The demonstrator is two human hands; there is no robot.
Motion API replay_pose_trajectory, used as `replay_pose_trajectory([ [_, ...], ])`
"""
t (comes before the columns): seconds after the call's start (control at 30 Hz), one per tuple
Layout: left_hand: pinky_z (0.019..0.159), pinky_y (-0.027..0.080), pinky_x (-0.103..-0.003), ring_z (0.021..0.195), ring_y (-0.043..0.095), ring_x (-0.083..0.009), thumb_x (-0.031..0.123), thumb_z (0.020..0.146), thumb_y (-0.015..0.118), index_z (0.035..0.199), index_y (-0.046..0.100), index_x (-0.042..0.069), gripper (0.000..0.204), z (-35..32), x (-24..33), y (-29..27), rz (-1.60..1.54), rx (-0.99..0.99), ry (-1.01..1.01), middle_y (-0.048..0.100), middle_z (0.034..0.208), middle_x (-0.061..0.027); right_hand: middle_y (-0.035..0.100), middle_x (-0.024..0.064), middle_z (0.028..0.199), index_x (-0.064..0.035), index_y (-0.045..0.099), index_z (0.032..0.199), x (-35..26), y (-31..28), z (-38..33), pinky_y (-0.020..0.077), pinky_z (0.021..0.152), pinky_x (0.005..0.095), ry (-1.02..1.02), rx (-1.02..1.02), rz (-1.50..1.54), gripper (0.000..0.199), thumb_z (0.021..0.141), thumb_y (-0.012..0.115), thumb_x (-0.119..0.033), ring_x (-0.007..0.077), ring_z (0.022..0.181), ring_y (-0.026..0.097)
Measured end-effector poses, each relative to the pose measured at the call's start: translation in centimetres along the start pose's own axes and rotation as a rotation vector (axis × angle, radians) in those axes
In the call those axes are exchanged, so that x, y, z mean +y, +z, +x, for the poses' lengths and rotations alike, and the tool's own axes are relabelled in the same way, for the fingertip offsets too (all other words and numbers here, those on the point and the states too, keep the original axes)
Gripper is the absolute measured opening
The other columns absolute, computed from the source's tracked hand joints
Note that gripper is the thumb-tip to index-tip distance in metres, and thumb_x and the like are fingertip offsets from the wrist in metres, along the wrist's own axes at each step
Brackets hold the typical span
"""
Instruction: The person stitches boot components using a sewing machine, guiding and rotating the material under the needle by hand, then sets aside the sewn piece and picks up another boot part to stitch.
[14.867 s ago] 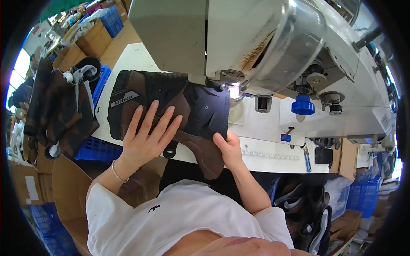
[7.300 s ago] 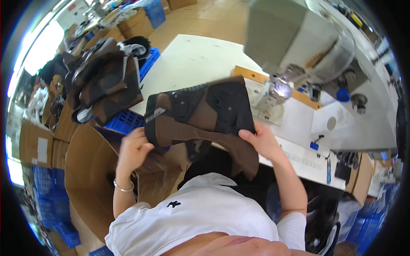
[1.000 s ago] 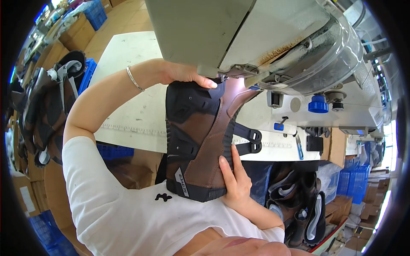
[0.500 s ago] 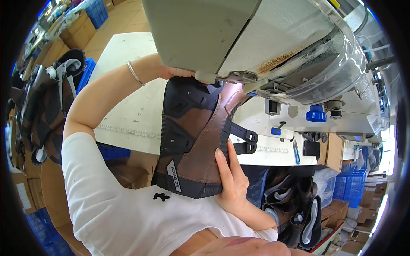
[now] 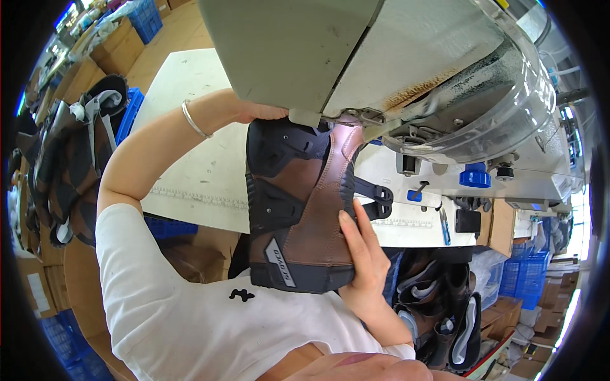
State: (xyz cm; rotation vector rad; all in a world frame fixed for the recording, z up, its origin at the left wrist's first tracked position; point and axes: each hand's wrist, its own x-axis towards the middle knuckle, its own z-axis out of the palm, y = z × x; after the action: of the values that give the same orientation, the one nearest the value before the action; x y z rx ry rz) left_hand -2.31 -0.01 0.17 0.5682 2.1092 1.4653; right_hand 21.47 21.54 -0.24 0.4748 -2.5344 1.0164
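Observation:
A brown and black boot upper (image 5: 311, 216) hangs in front of me, its far end under the sewing machine head (image 5: 305, 51). Light falls on the stitched leather by the machine's needle area (image 5: 349, 120). My right hand (image 5: 368, 260) grips the near right edge of the upper, two fingers lying along its outer face and the thumb out of sight. At the far left corner, my left hand (image 5: 264, 112) reaches up beside the upper. The machine head hides most of its fingers. A black strap with a buckle end (image 5: 375, 197) sticks out right of the upper.
A white worktable (image 5: 184, 152) with a printed ruler lies beneath the machine. Small blue-handled snips (image 5: 444, 225) and a black box (image 5: 468, 221) rest on its right part. Boot uppers are piled at left (image 5: 70, 165) and lower right (image 5: 438, 298). Blue crates (image 5: 521, 273) stand beyond.
The near end of the boot upper has swung to the right, and my right hand has moved right with it. My left arm has shifted only slightly.

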Motion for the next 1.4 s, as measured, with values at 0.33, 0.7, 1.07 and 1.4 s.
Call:
replay_pose_trajectory([
  [0.33,0.074,0.051,-0.021,0.094,0.061,-0.0119,0.003,0.094,0.042,0.125,0.055,0.007,0.034,-1.7,1.4,3.1,-0.037,0.077,-0.121,0.063,0.115,-0.0067,0.056,0.0226,0.123,-0.0102,0.063,0.118,1.6,-3.3,2.0,0.0521,0.080,0.0342,0.022,-0.023,0.007,0.054,0.067,0.066,0.005,0.0355,0.099,0.064],
  [0.7,0.081,0.050,-0.027,0.096,0.056,-0.0147,0.006,0.092,0.048,0.122,0.056,0.004,0.030,-2.6,1.8,3.7,-0.041,0.116,0.056,0.061,0.110,-0.0071,0.057,0.0226,0.123,-0.0089,0.065,0.115,2.8,-3.2,2.3,0.0503,0.084,0.0336,-0.011,-0.003,0.000,0.049,0.068,0.067,0.003,0.0345,0.102,0.063],
  [1.07,0.083,0.049,-0.028,0.099,0.055,-0.0176,-0.004,0.090,0.043,0.125,0.052,0.003,0.037,-1.7,0.1,3.9,-0.034,0.263,0.039,0.059,0.115,-0.0097,0.057,0.0197,0.124,-0.0069,0.065,0.113,5.8,-4.0,3.5,0.0493,0.087,0.0324,-0.053,-0.022,0.039,0.045,0.069,0.069,-0.001,0.0313,0.105,0.062],
  [1.4,0.089,0.050,-0.030,0.103,0.057,-0.0181,0.007,0.096,0.040,0.126,0.052,0.002,0.033,-2.2,2.1,3.4,-0.227,0.180,-0.042,0.059,0.117,-0.0120,0.057,0.0198,0.124,-0.0061,0.065,0.112,6.9,-3.5,4.3,0.0485,0.088,0.0327,-0.085,0.015,0.036,0.042,0.070,0.069,-0.002,0.0307,0.104,0.062],
])
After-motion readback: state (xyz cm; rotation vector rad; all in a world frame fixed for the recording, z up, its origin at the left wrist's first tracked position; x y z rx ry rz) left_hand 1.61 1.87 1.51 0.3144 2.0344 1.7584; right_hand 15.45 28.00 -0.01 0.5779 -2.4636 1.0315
